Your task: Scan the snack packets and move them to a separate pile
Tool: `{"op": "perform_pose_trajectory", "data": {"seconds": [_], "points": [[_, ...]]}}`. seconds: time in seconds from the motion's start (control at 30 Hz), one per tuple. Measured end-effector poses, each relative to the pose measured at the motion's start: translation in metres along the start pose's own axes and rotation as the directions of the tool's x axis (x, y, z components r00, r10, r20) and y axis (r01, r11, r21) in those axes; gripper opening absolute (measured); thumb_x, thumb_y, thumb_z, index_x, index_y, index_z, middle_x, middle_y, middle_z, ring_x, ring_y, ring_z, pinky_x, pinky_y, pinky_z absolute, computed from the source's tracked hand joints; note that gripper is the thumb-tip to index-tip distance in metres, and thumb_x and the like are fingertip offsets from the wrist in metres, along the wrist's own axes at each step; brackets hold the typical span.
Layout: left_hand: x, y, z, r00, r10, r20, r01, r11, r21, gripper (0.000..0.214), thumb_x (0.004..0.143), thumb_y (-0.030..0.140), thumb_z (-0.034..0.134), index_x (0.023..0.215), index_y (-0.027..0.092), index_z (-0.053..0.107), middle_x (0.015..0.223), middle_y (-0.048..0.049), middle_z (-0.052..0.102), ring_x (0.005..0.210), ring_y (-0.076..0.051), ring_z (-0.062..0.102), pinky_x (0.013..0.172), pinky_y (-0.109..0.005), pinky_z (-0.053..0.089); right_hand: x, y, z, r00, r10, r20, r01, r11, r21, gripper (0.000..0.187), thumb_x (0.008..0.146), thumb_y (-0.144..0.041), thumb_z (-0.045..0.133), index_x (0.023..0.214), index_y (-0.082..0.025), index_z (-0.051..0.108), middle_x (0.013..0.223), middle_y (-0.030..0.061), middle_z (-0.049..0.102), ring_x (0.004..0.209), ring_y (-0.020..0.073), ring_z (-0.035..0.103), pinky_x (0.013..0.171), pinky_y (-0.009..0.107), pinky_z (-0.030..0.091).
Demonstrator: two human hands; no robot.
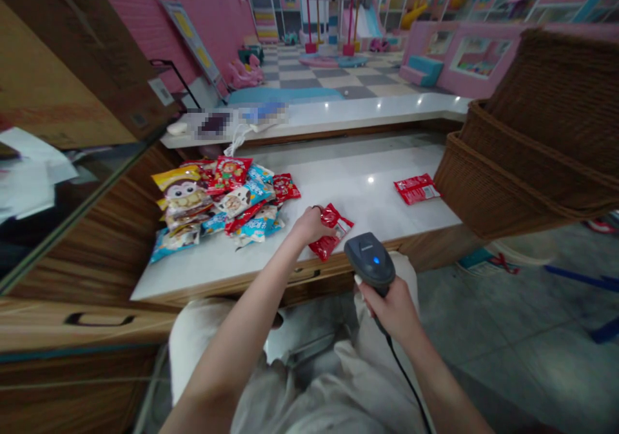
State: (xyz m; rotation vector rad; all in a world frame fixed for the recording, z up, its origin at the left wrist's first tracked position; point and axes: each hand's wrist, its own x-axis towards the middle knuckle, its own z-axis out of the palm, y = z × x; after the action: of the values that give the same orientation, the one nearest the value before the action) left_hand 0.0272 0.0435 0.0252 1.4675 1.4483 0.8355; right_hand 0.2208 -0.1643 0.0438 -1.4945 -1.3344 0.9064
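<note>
My left hand [312, 226] is closed on a small red snack packet [333, 230], holding it just above the white counter [271, 253] near its front edge. My right hand [393, 306] grips the handle of a dark barcode scanner [370, 261] with a lit blue dot, its head pointing toward the packet. A black cable runs down from the scanner past my wrist. A pile of colourful snack packets [220, 205] lies on the counter to the left of my left hand. Another red packet [416, 188] lies alone to the right.
Stacked brown wicker baskets [522, 163] sit at the counter's right end. A raised white ledge [338, 113] runs behind the counter. Wooden drawers [72, 331] and a cabinet stand at left. A pink play area lies beyond. My legs are below the counter.
</note>
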Motion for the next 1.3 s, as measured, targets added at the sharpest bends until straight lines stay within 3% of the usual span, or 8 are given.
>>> {"op": "perform_pose_trajectory", "data": {"seconds": [0.07,0.13,0.23,0.37,0.6,1.3], "points": [[-0.014,-0.003,-0.007,1.000,0.002,-0.022,-0.004,0.997,-0.079,0.069,0.037,0.017,0.110,0.088,0.025,0.064,0.081,-0.0010,0.071,0.092,-0.033,0.076,0.088,-0.040,0.059,0.000,-0.005,0.001,0.999,0.020,0.025,-0.020,1.000,0.020,0.034,0.083,-0.050,0.071,0.059,-0.031,0.058,0.043,-0.0007,0.057,0.039,0.0208,0.055,0.043,0.030,0.046],[-0.027,-0.007,-0.010,1.000,-0.004,-0.012,0.000,0.955,-0.296,0.073,0.047,0.027,0.111,0.100,0.025,0.062,0.085,-0.0005,0.076,0.084,-0.028,0.077,0.085,-0.040,0.062,0.000,-0.007,0.004,1.000,0.019,0.022,-0.020,1.000,0.017,0.032,0.082,-0.049,0.070,0.058,-0.031,0.059,0.043,-0.0002,0.058,0.041,0.0216,0.057,0.044,0.031,0.046],[-0.040,-0.018,-0.009,1.000,-0.015,0.000,0.012,0.786,-0.618,0.078,0.055,0.036,0.110,0.113,0.023,0.060,0.098,-0.0046,0.082,0.084,-0.025,0.079,0.089,-0.044,0.065,0.002,-0.010,0.009,1.000,-0.007,0.024,0.007,1.000,-0.005,0.031,0.083,-0.047,0.067,0.058,-0.031,0.059,0.043,0.0000,0.057,0.045,0.0230,0.061,0.045,0.030,0.046],[-0.046,-0.034,-0.005,0.997,-0.045,-0.058,-0.018,0.624,-0.781,0.074,0.057,0.045,0.110,0.110,0.021,0.064,0.100,-0.0050,0.083,0.090,-0.025,0.081,0.099,-0.048,0.065,0.005,-0.014,0.016,0.999,-0.014,0.042,0.015,1.000,-0.026,0.034,0.084,-0.048,0.066,0.057,-0.031,0.055,0.042,-0.0019,0.056,0.040,0.0203,0.059,0.047,0.030,0.047],[-0.046,-0.043,-0.004,0.990,-0.020,-0.138,-0.107,0.523,-0.845,0.067,0.059,0.050,0.109,0.101,0.021,0.067,0.100,-0.0049,0.085,0.107,-0.029,0.082,0.107,-0.047,0.062,0.007,-0.018,0.028,0.999,-0.005,0.043,0.005,1.000,-0.013,0.033,0.084,-0.048,0.070,0.060,-0.030,0.058,0.044,-0.0002,0.061,0.039,0.0216,0.063,0.047,0.030,0.050],[-0.040,-0.047,-0.002,0.991,0.023,-0.130,-0.122,0.534,-0.837,0.068,0.057,0.051,0.109,0.105,0.021,0.071,0.104,-0.0048,0.086,0.099,-0.026,0.082,0.107,-0.048,0.061,0.007,-0.017,0.032,0.996,0.033,0.083,-0.033,0.999,-0.005,0.033,0.084,-0.054,0.069,0.063,-0.030,0.059,0.042,-0.0015,0.058,0.038,0.0202,0.059,0.045,0.029,0.047]]}}
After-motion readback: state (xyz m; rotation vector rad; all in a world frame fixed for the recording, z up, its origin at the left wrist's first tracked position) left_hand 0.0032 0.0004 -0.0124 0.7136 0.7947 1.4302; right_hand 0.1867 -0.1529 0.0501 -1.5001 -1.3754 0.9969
